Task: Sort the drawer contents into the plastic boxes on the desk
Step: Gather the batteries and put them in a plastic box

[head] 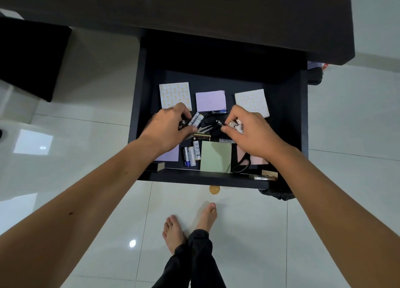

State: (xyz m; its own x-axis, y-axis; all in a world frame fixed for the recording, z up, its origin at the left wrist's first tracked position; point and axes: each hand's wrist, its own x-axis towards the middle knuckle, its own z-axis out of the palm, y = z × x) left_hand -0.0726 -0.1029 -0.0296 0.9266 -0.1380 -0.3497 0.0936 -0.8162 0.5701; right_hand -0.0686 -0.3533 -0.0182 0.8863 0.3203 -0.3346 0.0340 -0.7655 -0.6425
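Note:
The dark drawer [138, 105] is pulled out under the desk. Inside lie patterned white pads [175, 95], a lilac pad [211, 101], a green pad [215, 156], black scissors [208, 123] in the middle and a second pair [243, 164] at the front right. Loose batteries [191, 155] lie near the front. My left hand [167, 129] grips batteries [195, 119] at the drawer's left middle. My right hand [249, 129] is closed on several batteries [237, 125], its fingertips pinching a black one [219, 123].
The dark desk top [194, 10] overhangs the drawer's back; no plastic boxes show. A black cabinet [30, 58] stands at the left. A phone [263, 176] rests on the drawer's front right rim. My bare feet [190, 222] stand on white floor tiles below.

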